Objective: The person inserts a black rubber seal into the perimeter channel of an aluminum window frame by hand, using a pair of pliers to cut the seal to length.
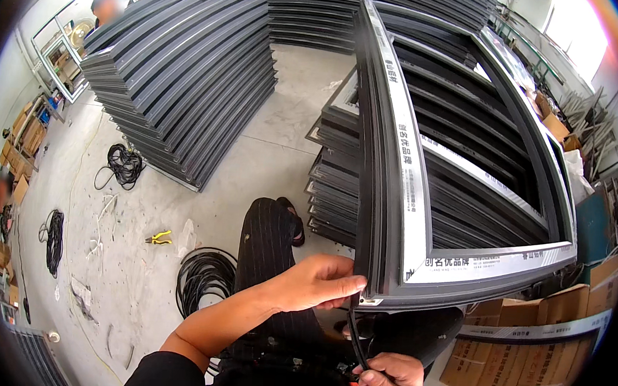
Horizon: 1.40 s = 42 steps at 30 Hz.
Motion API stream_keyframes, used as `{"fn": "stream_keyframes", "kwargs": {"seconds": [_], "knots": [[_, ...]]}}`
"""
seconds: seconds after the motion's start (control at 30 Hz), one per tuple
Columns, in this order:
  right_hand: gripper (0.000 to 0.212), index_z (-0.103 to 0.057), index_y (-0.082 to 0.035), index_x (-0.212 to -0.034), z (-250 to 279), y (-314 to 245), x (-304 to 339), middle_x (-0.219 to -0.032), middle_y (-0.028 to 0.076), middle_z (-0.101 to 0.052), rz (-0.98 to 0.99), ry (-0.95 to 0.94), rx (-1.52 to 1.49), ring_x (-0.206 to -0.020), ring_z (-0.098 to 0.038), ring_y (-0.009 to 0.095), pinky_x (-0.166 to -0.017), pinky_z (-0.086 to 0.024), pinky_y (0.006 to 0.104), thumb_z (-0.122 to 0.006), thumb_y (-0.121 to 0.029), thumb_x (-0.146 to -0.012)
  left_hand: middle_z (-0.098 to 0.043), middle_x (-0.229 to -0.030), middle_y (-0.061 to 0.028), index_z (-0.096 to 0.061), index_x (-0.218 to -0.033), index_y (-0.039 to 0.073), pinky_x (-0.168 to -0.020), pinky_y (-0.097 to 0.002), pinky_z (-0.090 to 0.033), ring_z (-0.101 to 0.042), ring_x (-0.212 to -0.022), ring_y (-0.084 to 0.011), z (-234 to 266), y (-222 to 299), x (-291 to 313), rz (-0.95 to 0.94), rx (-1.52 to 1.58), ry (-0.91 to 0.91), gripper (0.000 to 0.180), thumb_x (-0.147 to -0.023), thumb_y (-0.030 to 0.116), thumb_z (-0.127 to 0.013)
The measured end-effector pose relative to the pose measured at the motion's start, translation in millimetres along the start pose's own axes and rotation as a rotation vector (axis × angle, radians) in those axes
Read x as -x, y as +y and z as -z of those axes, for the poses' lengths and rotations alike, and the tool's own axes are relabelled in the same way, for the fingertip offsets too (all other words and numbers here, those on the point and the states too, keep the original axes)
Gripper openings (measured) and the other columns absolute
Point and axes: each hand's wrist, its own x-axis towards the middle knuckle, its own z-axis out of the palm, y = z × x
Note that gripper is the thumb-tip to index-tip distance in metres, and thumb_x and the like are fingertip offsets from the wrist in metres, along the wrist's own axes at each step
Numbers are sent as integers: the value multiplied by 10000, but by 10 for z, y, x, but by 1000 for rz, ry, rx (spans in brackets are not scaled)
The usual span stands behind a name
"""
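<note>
A dark grey window frame [386, 285] with white protective film along its faces lies on top of a stack of similar frames. My left hand [321, 282] is closed at its near left corner, thumb pressed against the outer edge. From there a thin black rubber sealing strip [356, 341] runs down toward my lap. Lower down, my right hand [395, 384] pinches that strip between thumb and fingers. The left fingertips are partly hidden behind the strip and the corner.
A tall stack of dark frames [189, 72] stands at the left. Coils of black strip [201, 275] and yellow-handled pliers [159, 237] lie on the floor. Cardboard boxes [517, 368] fill the lower right. Another person [106, 7] is behind the left stack.
</note>
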Motion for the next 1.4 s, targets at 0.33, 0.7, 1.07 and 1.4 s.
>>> {"fn": "stream_keyframes", "kwargs": {"seconds": [0.33,0.7,1.07,1.4], "knots": [[127,-651,-14,-772,221,-200,-124,-566,84,-532,227,275,678,-468,-492,239,-463,-376,320,-714,-60,-672,-519,-623,5,-576,-846,13,-455,-209,-329,-457,-526,-57,-68,-85,86,-86,-51,0,370,-959,363,-531],[204,-643,-8,-842,458,-282,-523,-639,88,-556,406,308,917,-504,-495,257,-481,-390,331,-721,4,-654,-508,-637,11,-575,-833,22,-505,-214,-358,-454,-561,-53,-189,-172,145,-49,61,45,338,-970,326,-517],[244,-679,-18,-824,543,-169,-552,-773,82,-572,414,250,967,-696,-557,274,-587,-452,345,-738,-2,-587,-587,-762,-60,-593,-901,-10,-506,-229,-387,-479,-581,-78,-261,-248,109,-71,118,24,336,-969,310,-517],[312,-692,-67,-854,493,-96,-537,-788,50,-545,450,299,1135,-667,-552,247,-570,-460,336,-757,-18,-552,-539,-689,21,-586,-808,36,-522,-208,-394,-469,-584,-39,-321,-299,76,-126,163,58,316,-962,308,-539]]}}
